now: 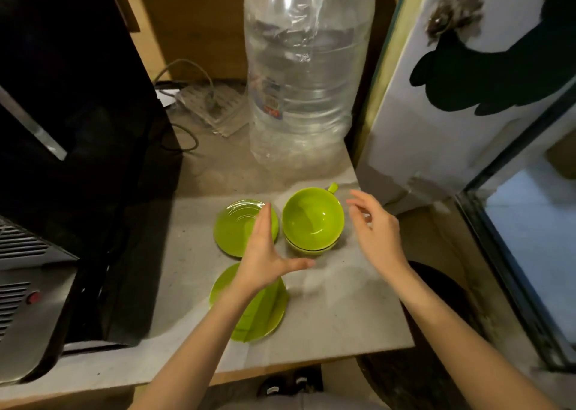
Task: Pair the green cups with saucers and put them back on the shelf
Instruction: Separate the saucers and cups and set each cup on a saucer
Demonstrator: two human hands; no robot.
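Green cups [313,219] stand nested in a stack on the grey counter, the top cup's handle pointing to the back right. A green saucer [237,228] lies just left of the stack. A second green saucer [265,313] lies nearer the front edge, partly hidden by my left forearm. My left hand [265,253] hovers open between the far saucer and the cups, fingers straight, thumb pointing right under the stack. On the right side of the cups, my right hand [378,232] is open with curled fingers, a little apart from them.
A large clear plastic water bottle [307,76] stands behind the cups. A black appliance [71,129] fills the left side, with cables and a power strip [208,101] behind it. A white fridge door [452,91] bounds the right. The counter's front edge [280,369] is near me.
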